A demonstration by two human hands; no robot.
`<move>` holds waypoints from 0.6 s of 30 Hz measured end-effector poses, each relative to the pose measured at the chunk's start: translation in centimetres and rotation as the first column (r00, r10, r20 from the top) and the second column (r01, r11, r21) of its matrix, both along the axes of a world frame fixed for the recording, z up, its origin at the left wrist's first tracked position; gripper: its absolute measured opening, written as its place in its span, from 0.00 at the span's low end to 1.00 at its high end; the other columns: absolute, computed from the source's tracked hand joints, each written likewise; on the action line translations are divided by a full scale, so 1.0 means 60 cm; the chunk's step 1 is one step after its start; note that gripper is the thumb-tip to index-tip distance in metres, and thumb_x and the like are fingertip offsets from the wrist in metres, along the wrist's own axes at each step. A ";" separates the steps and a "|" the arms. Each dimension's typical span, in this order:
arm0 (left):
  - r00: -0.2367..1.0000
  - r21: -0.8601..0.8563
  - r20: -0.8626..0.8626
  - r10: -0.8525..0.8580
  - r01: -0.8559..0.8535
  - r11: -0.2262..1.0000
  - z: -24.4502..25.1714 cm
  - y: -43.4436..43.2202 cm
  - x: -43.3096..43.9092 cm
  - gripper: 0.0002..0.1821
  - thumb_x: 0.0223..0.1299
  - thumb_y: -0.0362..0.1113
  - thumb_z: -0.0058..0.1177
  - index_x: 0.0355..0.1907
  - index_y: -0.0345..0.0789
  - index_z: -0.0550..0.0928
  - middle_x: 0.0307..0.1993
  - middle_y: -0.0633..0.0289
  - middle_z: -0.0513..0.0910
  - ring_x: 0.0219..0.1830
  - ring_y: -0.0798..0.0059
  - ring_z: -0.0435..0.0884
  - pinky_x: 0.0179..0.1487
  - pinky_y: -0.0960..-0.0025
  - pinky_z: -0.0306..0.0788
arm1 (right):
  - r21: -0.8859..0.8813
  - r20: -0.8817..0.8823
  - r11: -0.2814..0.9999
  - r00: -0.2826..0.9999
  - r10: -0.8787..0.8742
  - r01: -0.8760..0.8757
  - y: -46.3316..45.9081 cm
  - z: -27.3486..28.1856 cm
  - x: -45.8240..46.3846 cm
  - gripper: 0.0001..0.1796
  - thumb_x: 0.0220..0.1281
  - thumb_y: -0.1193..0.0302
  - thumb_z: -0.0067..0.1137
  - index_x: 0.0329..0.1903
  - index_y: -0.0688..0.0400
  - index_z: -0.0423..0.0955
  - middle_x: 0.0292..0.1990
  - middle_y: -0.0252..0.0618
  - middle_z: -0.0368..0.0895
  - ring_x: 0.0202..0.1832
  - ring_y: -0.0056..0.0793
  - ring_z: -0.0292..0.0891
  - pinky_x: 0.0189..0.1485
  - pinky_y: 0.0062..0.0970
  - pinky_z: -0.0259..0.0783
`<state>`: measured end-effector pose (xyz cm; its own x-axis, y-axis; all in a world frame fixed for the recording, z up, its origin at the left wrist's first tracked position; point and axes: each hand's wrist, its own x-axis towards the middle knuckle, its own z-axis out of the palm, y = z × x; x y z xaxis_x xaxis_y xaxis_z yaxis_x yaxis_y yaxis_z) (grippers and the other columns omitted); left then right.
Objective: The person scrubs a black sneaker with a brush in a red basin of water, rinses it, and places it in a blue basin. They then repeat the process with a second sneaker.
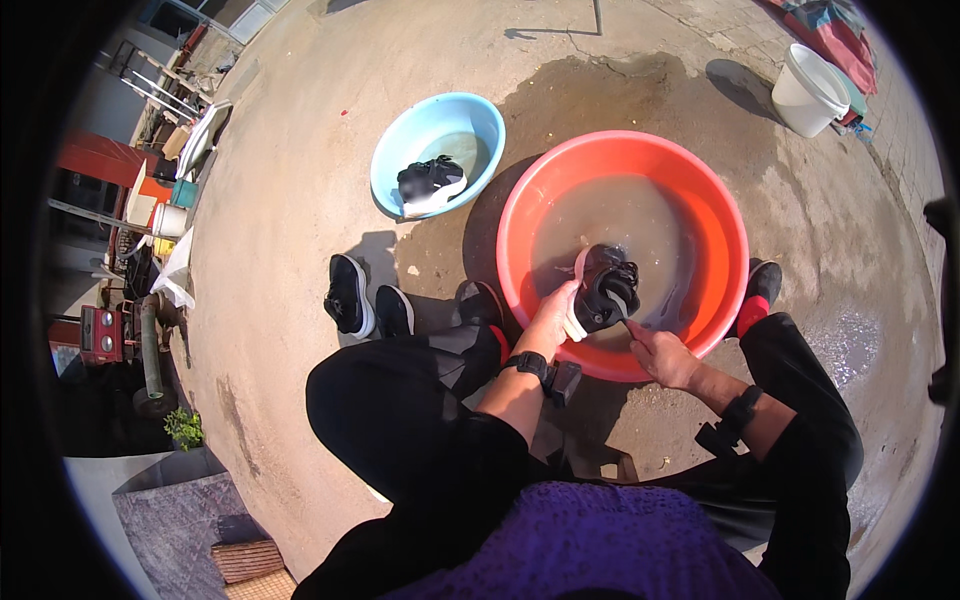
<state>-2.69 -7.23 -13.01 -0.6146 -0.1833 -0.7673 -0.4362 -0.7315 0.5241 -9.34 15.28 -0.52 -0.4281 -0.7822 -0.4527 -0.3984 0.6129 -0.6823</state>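
A dark sneaker (602,281) with a white sole is tilted over the murky water in a red plastic basin (712,225). My left hand (553,311) grips the sneaker along its sole on the left side. My right hand (664,356), near the basin's front rim, holds a slim handled tool (619,306) that reaches to the shoe's opening. Its working end is partly hidden, so I cannot tell whether it is a brush. Both wrists wear black straps with small devices.
A light blue basin (386,142) behind on the left holds a black-and-white sneaker (431,184) and some water. Black shoes (349,296) stand on the concrete by my left knee. A white bucket (806,90) is at the far right. Machinery (150,345) and clutter line the left side.
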 end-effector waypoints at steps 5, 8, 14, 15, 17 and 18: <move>0.988 -0.180 0.156 -0.009 0.037 0.983 0.002 0.018 -0.003 0.29 0.57 0.56 0.57 0.50 0.32 0.80 0.44 0.57 0.82 0.46 0.65 0.77 0.53 0.64 0.67 | 0.242 -0.176 0.964 0.982 -0.066 0.108 -0.047 -0.103 -0.037 0.22 0.68 0.64 0.42 0.60 0.58 0.69 0.44 0.59 0.79 0.49 0.54 0.76 0.51 0.47 0.71; 0.998 -0.120 0.041 0.041 -0.036 0.992 -0.002 0.014 -0.006 0.27 0.57 0.54 0.57 0.48 0.33 0.81 0.46 0.56 0.82 0.48 0.65 0.78 0.53 0.64 0.68 | 0.168 -0.239 0.980 0.969 -0.060 0.102 -0.080 -0.134 -0.050 0.22 0.67 0.65 0.41 0.60 0.60 0.68 0.40 0.59 0.80 0.47 0.54 0.77 0.50 0.46 0.72; 0.991 0.054 -0.024 0.130 -0.128 0.990 -0.020 0.005 -0.008 0.18 0.58 0.46 0.58 0.42 0.33 0.82 0.37 0.60 0.83 0.36 0.69 0.81 0.43 0.66 0.74 | 0.122 0.286 0.984 0.945 -0.159 0.129 0.001 -0.008 -0.010 0.28 0.66 0.65 0.43 0.66 0.61 0.61 0.34 0.59 0.80 0.40 0.55 0.78 0.45 0.46 0.73; 0.991 0.069 -0.039 0.126 -0.123 0.990 -0.022 0.006 -0.009 0.18 0.58 0.47 0.58 0.43 0.33 0.82 0.36 0.59 0.83 0.36 0.68 0.81 0.42 0.65 0.74 | 0.226 0.348 0.972 0.926 -0.144 0.067 0.008 0.003 -0.007 0.28 0.66 0.64 0.43 0.67 0.61 0.60 0.34 0.59 0.80 0.40 0.54 0.78 0.46 0.46 0.73; 0.999 -0.028 -0.051 0.002 -0.004 1.000 -0.022 0.009 -0.005 0.20 0.58 0.48 0.58 0.43 0.33 0.82 0.39 0.59 0.83 0.40 0.69 0.80 0.46 0.67 0.72 | 0.203 0.077 0.976 0.992 -0.096 0.079 0.004 -0.002 -0.012 0.27 0.66 0.65 0.43 0.67 0.58 0.61 0.37 0.57 0.80 0.44 0.52 0.78 0.48 0.44 0.73; 1.000 -0.071 -0.011 -0.012 0.011 0.997 -0.021 0.011 -0.004 0.23 0.58 0.51 0.57 0.46 0.34 0.81 0.44 0.60 0.82 0.47 0.67 0.78 0.53 0.67 0.68 | 0.210 -0.038 0.975 0.997 -0.069 0.075 -0.011 -0.017 -0.020 0.27 0.66 0.65 0.42 0.66 0.57 0.62 0.39 0.56 0.81 0.45 0.51 0.78 0.49 0.43 0.73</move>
